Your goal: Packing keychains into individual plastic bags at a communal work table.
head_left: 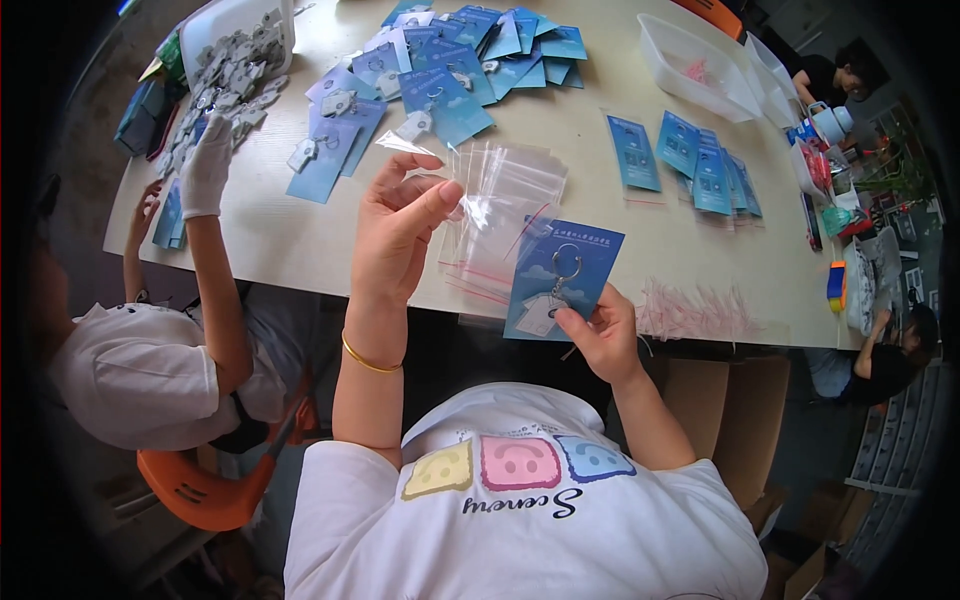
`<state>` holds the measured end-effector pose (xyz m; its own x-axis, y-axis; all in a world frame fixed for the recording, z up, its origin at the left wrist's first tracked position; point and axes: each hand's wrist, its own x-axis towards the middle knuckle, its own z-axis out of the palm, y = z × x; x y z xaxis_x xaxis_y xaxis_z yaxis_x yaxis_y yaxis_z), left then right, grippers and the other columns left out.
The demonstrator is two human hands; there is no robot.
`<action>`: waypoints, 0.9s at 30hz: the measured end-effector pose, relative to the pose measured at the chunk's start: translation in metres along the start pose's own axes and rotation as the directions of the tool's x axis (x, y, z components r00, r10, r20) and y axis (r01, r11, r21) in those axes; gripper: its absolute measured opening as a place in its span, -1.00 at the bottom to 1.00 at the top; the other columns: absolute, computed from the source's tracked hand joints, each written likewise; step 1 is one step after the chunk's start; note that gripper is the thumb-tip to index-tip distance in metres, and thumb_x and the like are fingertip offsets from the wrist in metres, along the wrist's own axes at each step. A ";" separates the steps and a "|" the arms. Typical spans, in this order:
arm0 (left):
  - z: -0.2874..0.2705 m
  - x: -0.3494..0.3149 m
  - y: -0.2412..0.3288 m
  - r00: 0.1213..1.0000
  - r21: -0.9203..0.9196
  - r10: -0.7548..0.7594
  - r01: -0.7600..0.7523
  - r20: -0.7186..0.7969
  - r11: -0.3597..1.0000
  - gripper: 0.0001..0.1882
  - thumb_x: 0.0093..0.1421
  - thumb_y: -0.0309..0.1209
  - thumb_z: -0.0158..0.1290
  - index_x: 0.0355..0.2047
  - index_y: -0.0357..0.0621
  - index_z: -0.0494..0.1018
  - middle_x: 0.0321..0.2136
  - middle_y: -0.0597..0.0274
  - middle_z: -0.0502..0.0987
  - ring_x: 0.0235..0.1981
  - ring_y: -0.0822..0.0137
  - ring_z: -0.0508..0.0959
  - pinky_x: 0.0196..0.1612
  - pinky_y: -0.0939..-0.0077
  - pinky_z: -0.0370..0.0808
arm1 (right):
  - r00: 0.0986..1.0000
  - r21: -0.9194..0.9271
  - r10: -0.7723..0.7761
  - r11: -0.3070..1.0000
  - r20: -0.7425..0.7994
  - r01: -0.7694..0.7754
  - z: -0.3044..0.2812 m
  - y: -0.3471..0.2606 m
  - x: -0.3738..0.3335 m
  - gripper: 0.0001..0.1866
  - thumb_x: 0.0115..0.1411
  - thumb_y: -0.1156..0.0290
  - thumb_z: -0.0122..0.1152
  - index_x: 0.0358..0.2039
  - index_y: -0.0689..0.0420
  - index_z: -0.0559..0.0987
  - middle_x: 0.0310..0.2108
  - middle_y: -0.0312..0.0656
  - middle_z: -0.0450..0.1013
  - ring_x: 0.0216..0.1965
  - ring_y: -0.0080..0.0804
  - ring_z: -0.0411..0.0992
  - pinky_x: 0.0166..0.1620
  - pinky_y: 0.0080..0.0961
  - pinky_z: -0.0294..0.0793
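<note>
My right hand point(607, 335) grips a blue card point(590, 255) by its lower right corner. A keychain with a silver ring and a white shirt-shaped tag point(545, 312) lies on that card, my thumb pressing on the tag. With thumb and fingers my left hand point(405, 225) pinches the edge of a clear zip bag point(455, 215). Beside it several more clear zip bags point(510, 190) with red seal lines lie fanned on the table. The blue card overlaps the right side of these bags.
Beyond the bags spreads a pile of blue cards with keychains point(440, 75). Bagged cards point(632, 155) and a white plastic bin point(695, 70) stand right; pink-white strings point(700, 310) line the near edge. Left, a person with a white glove point(208, 170) sits by grey tags point(235, 80).
</note>
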<state>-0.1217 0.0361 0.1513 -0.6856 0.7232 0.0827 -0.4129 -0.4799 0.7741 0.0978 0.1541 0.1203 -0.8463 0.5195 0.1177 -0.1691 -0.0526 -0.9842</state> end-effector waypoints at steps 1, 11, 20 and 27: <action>0.001 0.000 0.001 1.000 0.018 0.002 -0.002 -0.010 1.000 -0.69 0.05 -0.57 0.17 -0.20 -0.20 0.36 -0.47 0.19 0.56 -0.44 0.47 0.53 -0.33 0.63 0.43 | 0.997 -0.124 -0.025 0.992 0.072 0.034 -0.003 -0.003 0.005 -0.70 0.08 0.58 0.17 -0.13 0.27 0.48 -0.27 -0.24 0.50 -0.31 -0.60 0.41 -0.21 -0.63 0.41; 0.011 0.001 0.004 0.997 0.168 0.057 -0.064 0.048 0.984 -0.66 0.06 -0.61 0.14 -0.14 -0.24 0.33 -0.45 0.19 0.55 -0.43 0.43 0.52 -0.29 0.63 0.40 | 0.976 -0.283 0.029 0.958 0.215 0.034 0.013 0.000 0.030 -0.72 0.10 0.52 0.17 -0.14 0.26 0.49 -0.39 -0.20 0.53 -0.45 -0.59 0.41 -0.33 -0.60 0.42; 0.008 0.001 0.008 0.994 0.282 0.043 -0.071 0.103 0.957 -0.66 0.02 -0.64 0.16 -0.17 -0.24 0.37 -0.44 0.22 0.55 -0.40 0.46 0.52 -0.27 0.62 0.42 | 0.928 -0.283 0.099 0.959 0.358 0.007 0.006 0.000 0.034 -0.72 0.10 0.52 0.16 -0.14 0.24 0.50 -0.37 -0.27 0.52 -0.41 -0.64 0.38 -0.32 -0.61 0.41; 0.009 0.000 0.004 0.995 0.225 0.096 -0.102 0.039 0.969 -0.70 0.03 -0.63 0.16 -0.22 -0.21 0.37 -0.45 0.25 0.52 -0.40 0.48 0.50 -0.26 0.64 0.41 | 0.962 -0.179 0.059 0.984 0.265 -0.011 0.006 -0.003 0.034 -0.72 0.11 0.51 0.16 -0.14 0.22 0.50 -0.38 -0.28 0.52 -0.44 -0.64 0.37 -0.34 -0.63 0.39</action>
<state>-0.1183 0.0384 0.1602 -0.6984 0.6924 0.1808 -0.1948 -0.4271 0.8830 0.0669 0.1667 0.1282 -0.9585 0.2705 0.0903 -0.0666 0.0956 -0.9932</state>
